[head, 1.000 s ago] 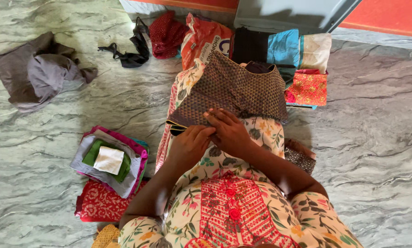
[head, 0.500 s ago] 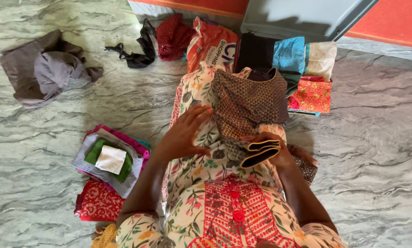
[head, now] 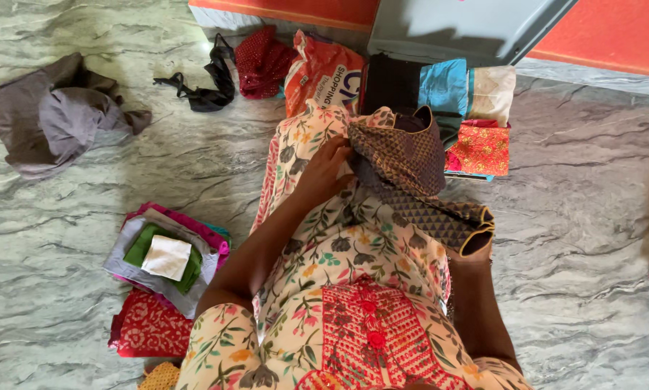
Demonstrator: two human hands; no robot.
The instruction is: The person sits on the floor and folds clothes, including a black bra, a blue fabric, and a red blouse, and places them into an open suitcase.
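A brown patterned blouse [head: 404,155] with yellow edging lies over my lap, on my floral dress. My left hand [head: 327,170] grips the blouse at its upper left edge. My right hand [head: 476,253] is mostly hidden under the blouse's sleeve end [head: 463,225], which it holds out to the right. The sleeve is stretched away from the body of the blouse.
A stack of folded clothes [head: 167,260] lies on the marble floor at my left, over a red printed cloth [head: 145,326]. A grey crumpled garment [head: 57,115] lies far left. Ahead sit black and maroon pieces, an orange bag [head: 323,72] and folded cloths [head: 469,108].
My right hand has pulled the sleeve end out to the right. My left hand went from flat on my lap to gripping the blouse's upper left edge.
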